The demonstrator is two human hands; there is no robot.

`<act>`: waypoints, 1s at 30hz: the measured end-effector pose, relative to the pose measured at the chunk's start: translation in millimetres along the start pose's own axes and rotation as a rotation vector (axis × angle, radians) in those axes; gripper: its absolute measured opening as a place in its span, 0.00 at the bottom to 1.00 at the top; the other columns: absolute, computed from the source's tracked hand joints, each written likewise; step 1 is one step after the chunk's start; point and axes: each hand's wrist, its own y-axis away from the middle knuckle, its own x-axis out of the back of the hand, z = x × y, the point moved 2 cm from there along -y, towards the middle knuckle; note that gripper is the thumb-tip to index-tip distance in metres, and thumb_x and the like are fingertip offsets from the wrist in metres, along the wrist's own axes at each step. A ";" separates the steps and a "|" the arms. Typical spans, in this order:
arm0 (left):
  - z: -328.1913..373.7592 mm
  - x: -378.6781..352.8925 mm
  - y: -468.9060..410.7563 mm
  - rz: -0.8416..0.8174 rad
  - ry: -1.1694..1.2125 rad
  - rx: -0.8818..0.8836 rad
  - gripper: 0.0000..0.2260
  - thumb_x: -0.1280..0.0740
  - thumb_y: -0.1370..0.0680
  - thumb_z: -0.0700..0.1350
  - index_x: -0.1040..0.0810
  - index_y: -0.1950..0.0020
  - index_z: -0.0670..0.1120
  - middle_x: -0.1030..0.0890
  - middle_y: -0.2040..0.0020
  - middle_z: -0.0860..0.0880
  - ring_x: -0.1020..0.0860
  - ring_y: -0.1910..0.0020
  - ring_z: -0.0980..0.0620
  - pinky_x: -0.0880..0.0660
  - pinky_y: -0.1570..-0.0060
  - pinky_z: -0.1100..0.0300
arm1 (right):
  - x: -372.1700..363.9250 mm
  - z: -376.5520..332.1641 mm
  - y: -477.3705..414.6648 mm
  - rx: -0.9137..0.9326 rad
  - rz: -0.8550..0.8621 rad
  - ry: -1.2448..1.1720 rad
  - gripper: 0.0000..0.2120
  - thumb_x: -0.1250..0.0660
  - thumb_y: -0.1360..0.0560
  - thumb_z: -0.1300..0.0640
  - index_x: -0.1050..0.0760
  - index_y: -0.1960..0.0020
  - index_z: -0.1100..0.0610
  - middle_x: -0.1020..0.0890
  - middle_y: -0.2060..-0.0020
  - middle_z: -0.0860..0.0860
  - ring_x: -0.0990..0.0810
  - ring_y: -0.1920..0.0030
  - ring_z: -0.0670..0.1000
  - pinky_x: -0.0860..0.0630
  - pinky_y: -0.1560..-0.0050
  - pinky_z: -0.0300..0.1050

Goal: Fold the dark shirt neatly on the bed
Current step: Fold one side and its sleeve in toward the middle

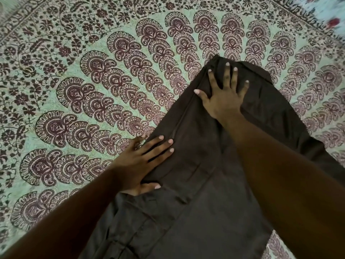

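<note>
both palms flat on the dark shirt

the right hand (224,94) lies at about 2 o'clock from the middle of the view, palm down, with all its fingers straight and spread wide. it presses on the far end of the dark shirt (196,184) and grips nothing. its thumb points toward 10 o'clock and ends at the top of a long crease (183,116) in the cloth.

the left hand (143,159) lies at about 7 o'clock from the middle, also palm down. its fingers are straight, close together and aimed toward 2 o'clock. they rest across the shirt's left edge, so that the hand sits partly on the cloth and partly on the cover beside it. its thumb lies on the shirt toward 5 o'clock, and nothing is pinched or held.

both forearms come in from the lower edge, the right one crossing over the shirt.

the shirt lies on the bed as a long dark band. it runs from just past the right fingertips at 1 o'clock down to the frame's edge at 6 o'clock, and it is wider at the near end.

under it spreads a pale green bedspread (74,90) printed with maroon fan shapes and flowers. at the 1 o'clock corner shows a blurred strip of light blue cloth (332,15) with red spots.
</note>
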 end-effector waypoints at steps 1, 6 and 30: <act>-0.2 -0.2 -0.4 0.000 0.001 0.000 0.46 0.41 0.25 0.73 0.49 0.14 0.49 0.53 0.14 0.49 0.50 0.15 0.46 0.41 0.26 0.35 | -1.9 -1.6 2.1 0.050 0.049 0.021 0.41 0.58 0.23 0.23 0.52 0.16 0.42 0.58 0.16 0.54 0.60 0.16 0.59 0.60 0.24 0.74; -0.7 -2.1 -0.3 0.004 0.002 -0.005 0.47 0.42 0.25 0.74 0.49 0.14 0.49 0.53 0.14 0.49 0.50 0.15 0.46 0.41 0.26 0.35 | -3.1 10.0 -10.8 0.001 -0.005 -0.055 0.36 0.57 0.23 0.23 0.48 0.19 0.34 0.57 0.16 0.52 0.61 0.16 0.57 0.64 0.24 0.74; 0.5 -7.5 2.5 0.060 -0.037 -0.027 0.47 0.44 0.25 0.74 0.51 0.14 0.50 0.53 0.14 0.50 0.51 0.15 0.47 0.42 0.25 0.37 | -57.5 -18.4 210.6 0.319 0.047 0.003 0.36 0.50 0.19 0.31 0.48 0.16 0.46 0.50 0.16 0.50 0.51 0.16 0.53 0.44 0.20 0.61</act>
